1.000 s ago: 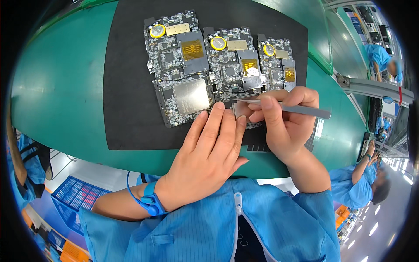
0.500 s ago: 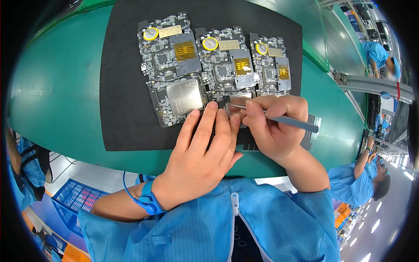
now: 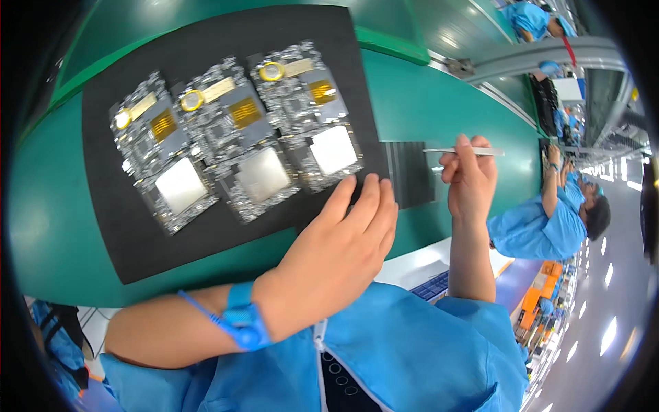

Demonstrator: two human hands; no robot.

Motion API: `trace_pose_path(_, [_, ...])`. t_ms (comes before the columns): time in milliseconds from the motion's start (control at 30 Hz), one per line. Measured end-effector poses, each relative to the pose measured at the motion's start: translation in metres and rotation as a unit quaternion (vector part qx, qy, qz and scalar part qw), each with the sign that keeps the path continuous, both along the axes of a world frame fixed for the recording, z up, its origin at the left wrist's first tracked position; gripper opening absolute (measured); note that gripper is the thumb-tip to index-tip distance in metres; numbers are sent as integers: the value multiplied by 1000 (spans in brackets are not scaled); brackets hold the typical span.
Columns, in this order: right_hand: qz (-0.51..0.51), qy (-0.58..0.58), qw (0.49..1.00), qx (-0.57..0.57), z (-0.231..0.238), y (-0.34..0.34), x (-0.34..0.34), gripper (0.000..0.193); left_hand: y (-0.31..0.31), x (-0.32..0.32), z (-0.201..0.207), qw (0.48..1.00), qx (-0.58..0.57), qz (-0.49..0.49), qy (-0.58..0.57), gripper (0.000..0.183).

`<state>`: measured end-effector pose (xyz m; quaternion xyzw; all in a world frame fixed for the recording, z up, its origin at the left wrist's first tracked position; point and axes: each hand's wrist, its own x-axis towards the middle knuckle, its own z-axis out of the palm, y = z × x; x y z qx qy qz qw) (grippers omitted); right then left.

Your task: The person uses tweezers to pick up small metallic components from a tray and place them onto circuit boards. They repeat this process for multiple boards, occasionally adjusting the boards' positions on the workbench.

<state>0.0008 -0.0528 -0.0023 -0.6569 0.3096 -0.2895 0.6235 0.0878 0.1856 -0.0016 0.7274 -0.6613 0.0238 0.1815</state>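
My right hand (image 3: 473, 175) is closed in a pinch on a pair of metal tweezers (image 3: 439, 150), whose tips point left. They are over or beside the right edge of a sheet of dark strips (image 3: 412, 175); I cannot tell whether they touch it. My left hand (image 3: 340, 237) is stretched out, with its fingertips at the lower edge of the rightmost circuit board (image 3: 296, 103). Two more circuit boards, a middle one (image 3: 218, 130) and a left one (image 3: 145, 147), lie beside it. Each board has a yellow-rimmed coin cell, an amber tape patch and a silver shield.
A black mat (image 3: 123, 233) lies under the boards on the green table (image 3: 51, 226). A metal rail (image 3: 535, 58) runs past the table at the right. A co-worker in blue (image 3: 532, 220) sits beyond the right edge, near orange bins (image 3: 539, 292).
My right hand has carried the tweezers away from the boards, rightward to the dark strips. My left hand now reaches the rightmost board. The whole view has turned, so the boards appear farther left.
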Motion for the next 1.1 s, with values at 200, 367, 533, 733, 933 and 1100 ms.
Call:
trace_pose_path(200, [-32,16,999,-35,-20,-26,-7,24,-82,3,-29,999,-50,-20,-10,59])
trace_pose_path(367, [-30,23,998,-47,-19,-26,-8,26,-103,2,-37,999,-37,-10,-1,61])
trace_pose_path(533, [-13,50,997,-55,-14,-26,-4,27,-107,0,-35,999,-39,-14,20,63])
trace_pose_path(733, [-15,-4,999,-33,-21,-33,-7,24,-108,0,-35,999,-45,-13,10,64])
trace_pose_path(933, [8,-118,993,-2,-9,-15,10,17,-86,-2,-25,998,-44,3,-32,62])
trace_pose_path(1100, [99,-113,983,104,16,72,70,17,23,1,13,996,20,72,-43,62])
